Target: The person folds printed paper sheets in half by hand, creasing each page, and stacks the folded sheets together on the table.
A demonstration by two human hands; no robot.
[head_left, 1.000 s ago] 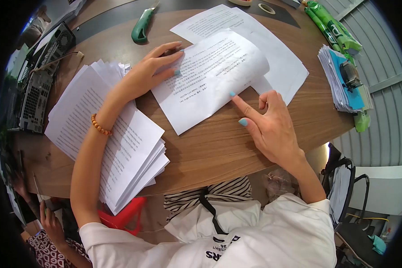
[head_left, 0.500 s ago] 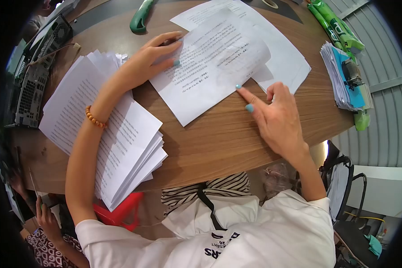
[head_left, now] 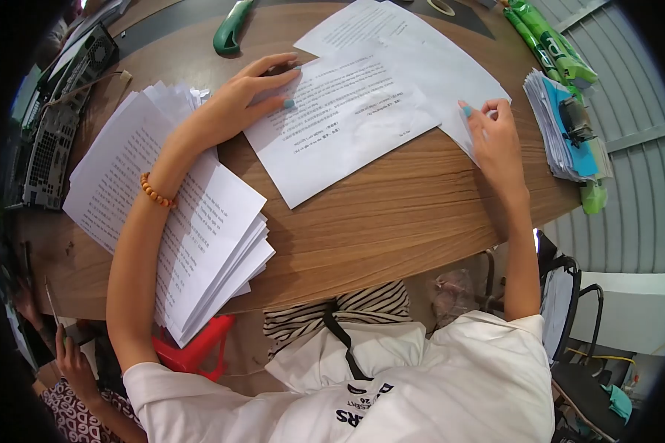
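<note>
A printed sheet (head_left: 347, 148) lies on the wooden desk, slanted, its text upside down to me. My left hand (head_left: 255, 96) rests on its left edge with thumb and fingers apart. Further right, my right hand (head_left: 495, 133) is over the right edge of a mostly blank sheet (head_left: 443, 66), fingers loosely bent and apart, nothing visible between them. The printed sheet partly covers this blank one. Under my left forearm a thick, fanned stack of printed papers (head_left: 214, 214) overhangs the desk's front edge.
A green-handled tool (head_left: 231, 33) and a tape roll (head_left: 442, 7) lie at the back. Clipped papers (head_left: 565, 129) and green packages (head_left: 550, 44) stand right. A computer case (head_left: 59, 125) is left. Another person's hand (head_left: 74, 362) holds a thin object below left. A red stool (head_left: 196, 351) is underneath.
My right hand has moved right and up, from the printed sheet's lower edge to the blank sheet's right side. The printed sheet's raised right corner now lies flatter. My left hand stays put.
</note>
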